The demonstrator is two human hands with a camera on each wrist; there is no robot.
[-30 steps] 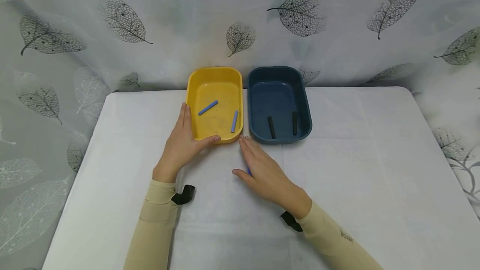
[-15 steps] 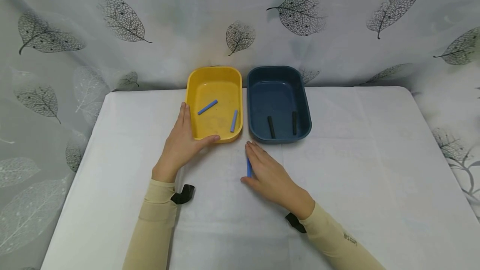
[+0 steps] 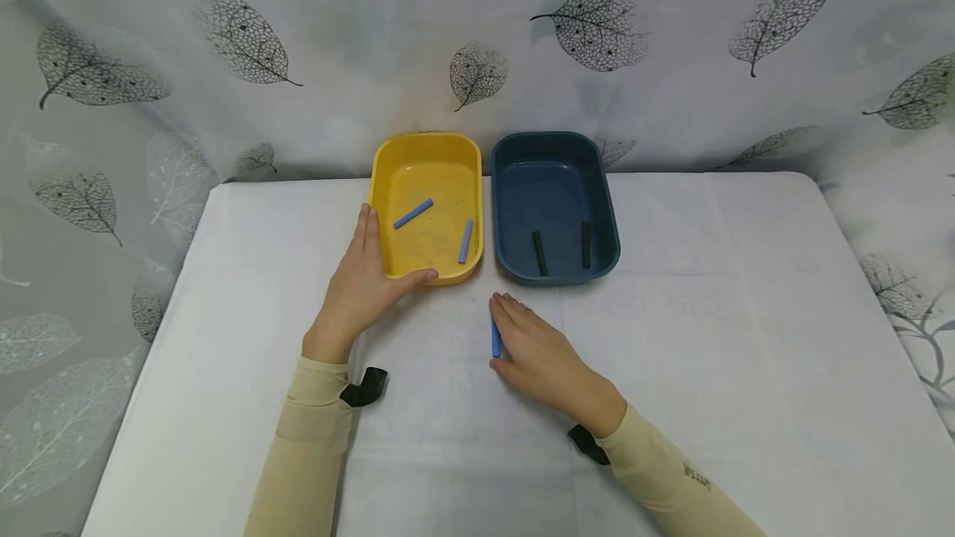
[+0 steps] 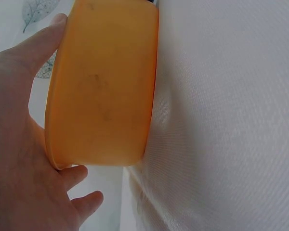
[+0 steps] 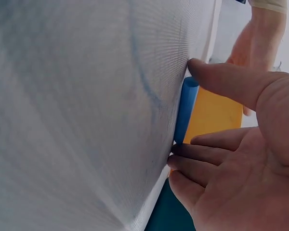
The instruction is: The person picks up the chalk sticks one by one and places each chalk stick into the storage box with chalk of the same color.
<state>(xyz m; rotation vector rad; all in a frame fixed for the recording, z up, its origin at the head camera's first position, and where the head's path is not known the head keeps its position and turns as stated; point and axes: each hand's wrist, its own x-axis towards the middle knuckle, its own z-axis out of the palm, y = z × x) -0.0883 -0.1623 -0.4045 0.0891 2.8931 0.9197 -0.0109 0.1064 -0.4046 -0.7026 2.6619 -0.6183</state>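
Note:
A blue chalk stick (image 3: 496, 341) lies on the white cloth in front of the two trays. My right hand (image 3: 540, 355) is over it, fingers near its far end and thumb by its near end. In the right wrist view, the blue chalk (image 5: 185, 108) shows between thumb and fingertips, not pinched. My left hand (image 3: 358, 288) rests at the front left corner of the yellow tray (image 3: 428, 140), thumb on the front rim and straight fingers along the left side. Two more blue chalk sticks (image 3: 414, 214) lie inside that tray.
Right beside the yellow tray stands a dark blue tray (image 3: 555, 143) with two black sticks (image 3: 540, 253) in it. Both trays are at the back edge of the cloth-covered table (image 3: 709, 313), against a leaf-patterned curtain (image 3: 373, 23).
My right hand has drawn back from the trays toward the near side and slightly right, uncovering more of the blue chalk on the cloth. The left hand has stayed at the yellow tray.

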